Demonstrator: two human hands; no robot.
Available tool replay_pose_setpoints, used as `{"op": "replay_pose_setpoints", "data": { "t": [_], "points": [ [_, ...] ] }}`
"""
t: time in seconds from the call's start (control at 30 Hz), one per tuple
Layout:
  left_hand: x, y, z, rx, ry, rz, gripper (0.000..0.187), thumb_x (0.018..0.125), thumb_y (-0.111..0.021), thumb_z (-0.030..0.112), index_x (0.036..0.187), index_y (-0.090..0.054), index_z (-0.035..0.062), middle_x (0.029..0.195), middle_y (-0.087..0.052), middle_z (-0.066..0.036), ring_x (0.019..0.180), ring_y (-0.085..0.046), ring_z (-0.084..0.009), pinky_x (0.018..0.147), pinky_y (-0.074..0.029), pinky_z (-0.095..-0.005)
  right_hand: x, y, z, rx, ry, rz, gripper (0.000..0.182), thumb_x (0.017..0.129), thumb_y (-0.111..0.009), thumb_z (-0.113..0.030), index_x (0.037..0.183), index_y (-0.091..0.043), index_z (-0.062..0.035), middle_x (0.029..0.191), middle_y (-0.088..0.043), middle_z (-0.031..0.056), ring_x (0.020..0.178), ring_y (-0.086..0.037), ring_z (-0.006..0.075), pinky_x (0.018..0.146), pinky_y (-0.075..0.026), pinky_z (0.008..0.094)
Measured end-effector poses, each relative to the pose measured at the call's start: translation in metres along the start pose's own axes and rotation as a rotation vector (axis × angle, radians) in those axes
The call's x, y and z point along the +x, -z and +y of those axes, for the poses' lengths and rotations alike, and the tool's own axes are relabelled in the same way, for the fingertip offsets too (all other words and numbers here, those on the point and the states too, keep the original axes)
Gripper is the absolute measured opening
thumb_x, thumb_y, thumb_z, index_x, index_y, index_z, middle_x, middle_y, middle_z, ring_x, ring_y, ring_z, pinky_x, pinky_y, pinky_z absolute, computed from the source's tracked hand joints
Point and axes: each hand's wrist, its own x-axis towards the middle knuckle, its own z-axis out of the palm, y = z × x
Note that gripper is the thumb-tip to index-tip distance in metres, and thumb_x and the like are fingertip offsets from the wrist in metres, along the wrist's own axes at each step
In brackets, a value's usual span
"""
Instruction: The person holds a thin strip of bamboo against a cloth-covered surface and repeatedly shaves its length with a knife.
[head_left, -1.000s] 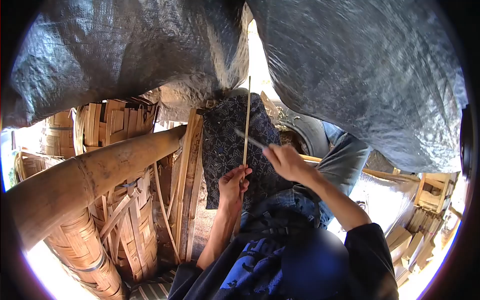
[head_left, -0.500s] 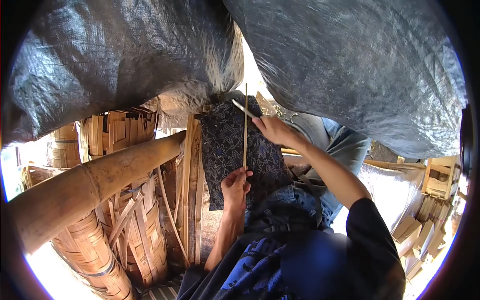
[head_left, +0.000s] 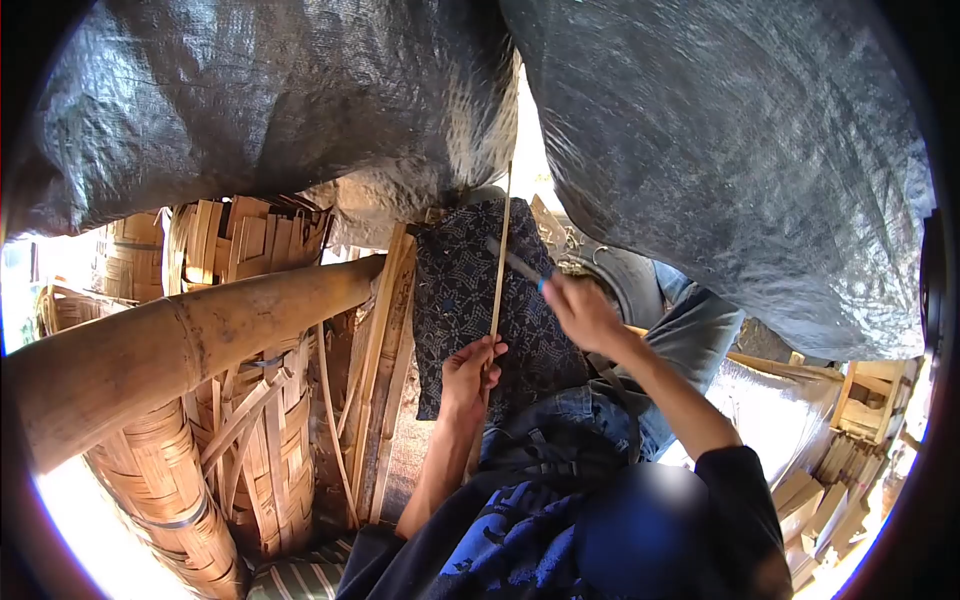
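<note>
A long thin bamboo strip (head_left: 503, 250) stands out from my left hand (head_left: 470, 374), whose fingers are wrapped round its lower part. My right hand (head_left: 583, 312) is closed round the handle of a knife (head_left: 515, 262), blurred by motion. The blade lies close to the strip's right side; whether they touch is unclear. Beneath both, a dark patterned cloth (head_left: 455, 290) covers my lap.
A thick bamboo pole (head_left: 200, 340) crosses the left side, with woven bamboo baskets (head_left: 165, 490) below it. Dark plastic sheeting (head_left: 720, 150) hangs across the top. Bamboo pieces (head_left: 825, 505) are stacked at the right.
My right hand and the knife have moved down and to the right, nearer my body. The view has shifted slightly, and the strip leans a little more to the right.
</note>
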Motion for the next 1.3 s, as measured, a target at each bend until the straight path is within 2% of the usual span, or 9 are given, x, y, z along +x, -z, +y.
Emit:
{"op": "replay_pose_setpoints", "data": {
  "t": [0.13, 0.23, 0.33, 0.43, 0.63, 0.8, 1.07, 1.13, 1.3],
  "points": [
    [0.006, 0.007, 0.005, -0.078, 0.084, -0.079, 0.020, 0.092, -0.056, 0.015, 0.105, -0.062, 0.0006, 0.090, -0.064, -0.005, 0.053, -0.046, -0.0073, 0.044, -0.032, -0.0188, -0.034, -0.023, -0.015, -0.049, 0.224, 0.049, 0.032, 0.095, -0.050, -0.029, 0.080, -0.050, -0.0008, 0.061, -0.054, 0.0203, 0.057, -0.054, 0.0430, 0.050, -0.039, 0.0509],
    [0.008, 0.010, 0.002, -0.098, 0.057, -0.072, 0.019, 0.091, -0.058, 0.014, 0.103, -0.062, -0.0009, 0.089, -0.065, -0.007, 0.052, -0.047, -0.0077, 0.043, -0.032, -0.0194, -0.032, -0.025, -0.023, -0.160, 0.136, -0.008, 0.033, 0.094, -0.052, -0.029, 0.077, -0.051, -0.0006, 0.055, -0.054, 0.0199, 0.053, -0.055, 0.0413, 0.047, -0.040, 0.0499],
    [0.004, 0.002, -0.004, -0.067, -0.045, 0.000, 0.018, 0.089, -0.060, 0.011, 0.100, -0.063, -0.0025, 0.086, -0.066, -0.009, 0.048, -0.047, -0.0079, 0.042, -0.033, -0.0201, -0.030, -0.031, -0.023, -0.264, 0.170, 0.027, 0.035, 0.093, -0.053, -0.029, 0.073, -0.051, -0.0006, 0.050, -0.053, 0.0194, 0.047, -0.056, 0.0392, 0.042, -0.042, 0.0471],
    [0.004, -0.003, -0.012, 0.026, -0.133, 0.056, 0.015, 0.089, -0.060, 0.009, 0.100, -0.063, -0.0007, 0.086, -0.067, -0.009, 0.047, -0.050, -0.0082, 0.040, -0.036, -0.0191, -0.020, -0.038, -0.021, -0.293, 0.139, 0.046, 0.035, 0.093, -0.053, -0.030, 0.074, -0.051, -0.0003, 0.052, -0.053, 0.0213, 0.049, -0.056, 0.0413, 0.045, -0.043, 0.0492],
    [0.001, -0.005, -0.015, -0.006, -0.174, 0.055, 0.016, 0.088, -0.062, 0.010, 0.095, -0.064, -0.0050, 0.082, -0.067, -0.013, 0.043, -0.045, -0.0071, 0.041, -0.032, -0.0194, 0.015, -0.044, -0.026, -0.310, 0.032, 0.075, 0.036, 0.094, -0.051, -0.030, 0.073, -0.050, -0.0014, 0.053, -0.054, 0.0201, 0.049, -0.056, 0.0399, 0.044, -0.043, 0.0483],
    [0.005, 0.003, -0.016, -0.012, -0.148, 0.007, 0.017, 0.089, -0.060, 0.010, 0.098, -0.063, -0.0035, 0.084, -0.067, -0.011, 0.045, -0.049, -0.0087, 0.040, -0.035, -0.0186, 0.057, -0.036, -0.003, -0.304, 0.126, 0.130, 0.036, 0.097, -0.046, -0.029, 0.074, -0.051, -0.0012, 0.053, -0.052, 0.0206, 0.049, -0.054, 0.0402, 0.044, -0.040, 0.0480],
    [0.002, -0.001, -0.010, -0.044, -0.098, 0.016, 0.018, 0.089, -0.061, 0.011, 0.100, -0.063, -0.0027, 0.085, -0.067, -0.011, 0.046, -0.050, -0.0083, 0.040, -0.035, -0.0180, -0.021, -0.030, -0.028, -0.160, 0.070, 0.077, 0.033, 0.094, -0.050, -0.027, 0.076, -0.052, 0.0000, 0.054, -0.053, 0.0220, 0.051, -0.055, 0.0416, 0.045, -0.040, 0.0493],
    [-0.003, -0.006, -0.008, -0.045, -0.087, 0.055, 0.015, 0.088, -0.061, 0.009, 0.096, -0.064, -0.0041, 0.082, -0.067, -0.013, 0.044, -0.048, -0.0079, 0.041, -0.034, -0.0204, -0.042, -0.036, -0.024, -0.214, 0.019, -0.010, 0.033, 0.093, -0.053, -0.028, 0.076, -0.052, -0.0002, 0.053, -0.053, 0.0224, 0.051, -0.055, 0.0425, 0.046, -0.041, 0.0502],
    [0.000, -0.003, -0.017, 0.037, -0.157, 0.029, 0.016, 0.088, -0.062, 0.010, 0.096, -0.065, -0.0041, 0.081, -0.067, -0.012, 0.043, -0.047, -0.0074, 0.040, -0.034, -0.0199, -0.031, -0.047, -0.022, -0.290, 0.028, 0.082, 0.033, 0.093, -0.053, -0.029, 0.076, -0.052, -0.0010, 0.053, -0.054, 0.0221, 0.050, -0.056, 0.0422, 0.046, -0.044, 0.0499]
  ]
}}
